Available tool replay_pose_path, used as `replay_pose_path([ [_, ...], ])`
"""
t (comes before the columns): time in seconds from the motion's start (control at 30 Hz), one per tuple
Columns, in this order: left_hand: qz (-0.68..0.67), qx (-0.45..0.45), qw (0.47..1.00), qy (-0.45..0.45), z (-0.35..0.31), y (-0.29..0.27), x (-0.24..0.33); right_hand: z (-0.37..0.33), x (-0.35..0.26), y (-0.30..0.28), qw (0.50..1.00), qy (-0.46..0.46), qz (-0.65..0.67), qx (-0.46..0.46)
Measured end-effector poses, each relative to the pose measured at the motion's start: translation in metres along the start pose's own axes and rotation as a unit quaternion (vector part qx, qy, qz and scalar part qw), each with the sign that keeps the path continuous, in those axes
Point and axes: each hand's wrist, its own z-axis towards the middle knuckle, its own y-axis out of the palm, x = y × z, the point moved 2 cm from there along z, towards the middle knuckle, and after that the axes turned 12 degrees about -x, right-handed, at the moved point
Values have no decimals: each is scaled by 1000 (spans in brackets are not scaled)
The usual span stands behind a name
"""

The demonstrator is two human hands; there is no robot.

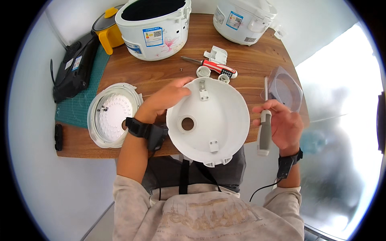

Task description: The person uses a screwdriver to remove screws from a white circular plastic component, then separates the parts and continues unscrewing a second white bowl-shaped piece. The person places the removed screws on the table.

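Note:
My left hand (172,94) is closed on the upper left rim of a white round rice cooker lid shell (229,116). The shell is tilted with its hollow inside toward me, over the table's front edge. Inside it are a round hole and two small brackets, one at the top and one near the bottom. To the right of the shell, my right hand (286,126) grips a screwdriver (264,136) by its grey handle, the metal shaft pointing away from me. The screwdriver is apart from the shell.
Left of my left arm lies a round inner lid (93,120) holding small dark screws (105,109). Beyond the shell lie a red-handled screwdriver (215,66), white caps (203,71) and a bracket (217,55). Two rice cookers (173,40) stand behind; a clear plastic box (295,90) sits right.

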Motion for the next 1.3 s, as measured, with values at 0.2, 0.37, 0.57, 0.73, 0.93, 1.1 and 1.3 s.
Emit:
replay_pose_path([
  [0.2,-52,3,998,25,1,18,0,13,18,21,976,52,-213,19],
  [0.37,-152,-5,988,33,3,27,-2,11,11,37,915,86,-391,57],
  [0.57,-212,-18,976,54,5,30,-2,-4,-7,26,928,172,-311,112],
  [0.73,-198,-7,977,74,5,28,0,-9,-2,40,865,176,-441,163],
  [0.93,-197,26,976,88,-2,28,4,-2,10,31,754,148,-615,177],
  [1.1,-198,25,977,80,-2,24,2,5,17,34,782,163,-570,195],
  [1.3,-213,16,973,88,-5,28,6,3,20,33,782,168,-569,190],
])
